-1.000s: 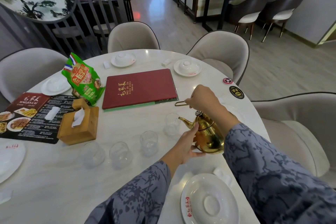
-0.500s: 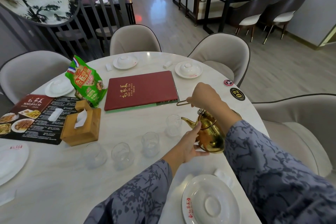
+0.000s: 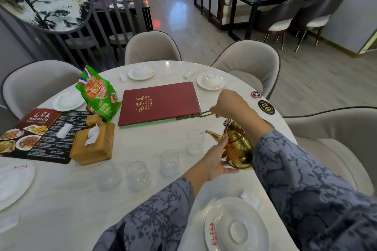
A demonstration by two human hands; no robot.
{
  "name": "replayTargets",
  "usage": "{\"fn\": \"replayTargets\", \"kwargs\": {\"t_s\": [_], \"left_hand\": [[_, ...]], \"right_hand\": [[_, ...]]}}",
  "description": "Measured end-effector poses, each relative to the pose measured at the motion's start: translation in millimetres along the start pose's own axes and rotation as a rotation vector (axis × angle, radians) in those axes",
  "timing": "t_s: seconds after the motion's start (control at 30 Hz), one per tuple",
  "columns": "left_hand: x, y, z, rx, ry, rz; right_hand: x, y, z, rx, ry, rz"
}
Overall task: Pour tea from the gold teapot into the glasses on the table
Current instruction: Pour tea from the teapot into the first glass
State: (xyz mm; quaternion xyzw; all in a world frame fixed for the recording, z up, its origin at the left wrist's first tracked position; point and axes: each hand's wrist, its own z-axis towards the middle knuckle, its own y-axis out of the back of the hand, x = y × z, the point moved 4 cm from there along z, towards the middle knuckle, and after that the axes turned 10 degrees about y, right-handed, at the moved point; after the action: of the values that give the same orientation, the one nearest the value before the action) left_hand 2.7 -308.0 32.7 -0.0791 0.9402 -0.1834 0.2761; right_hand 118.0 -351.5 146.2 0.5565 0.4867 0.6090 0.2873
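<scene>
Since a second ago we've tipped the gold teapot (image 3: 237, 146) a bit further; its spout tip now sits at the rim of the rightmost glass (image 3: 195, 142). Our right hand (image 3: 228, 105) is closed around the wire handle, carrying the weight from above. Our left hand (image 3: 215, 161) is open, palm and fingers cupped against the pot's belly and underside to steady the tilt. No stream visible yet. The other three glasses (image 3: 138, 175) line up to the left on the table (image 3: 61, 210), all looking empty, so we judge this as the first pour, working right to left.
</scene>
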Motion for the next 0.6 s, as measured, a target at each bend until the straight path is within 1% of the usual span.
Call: {"fn": "replayTargets", "kwargs": {"t_s": [0.6], "left_hand": [[-2.5,-3.4,-1.0,-0.001,0.005,0.0]], "right_hand": [[1.5,4.5,-0.8,0.012,-0.01,0.011]]}}
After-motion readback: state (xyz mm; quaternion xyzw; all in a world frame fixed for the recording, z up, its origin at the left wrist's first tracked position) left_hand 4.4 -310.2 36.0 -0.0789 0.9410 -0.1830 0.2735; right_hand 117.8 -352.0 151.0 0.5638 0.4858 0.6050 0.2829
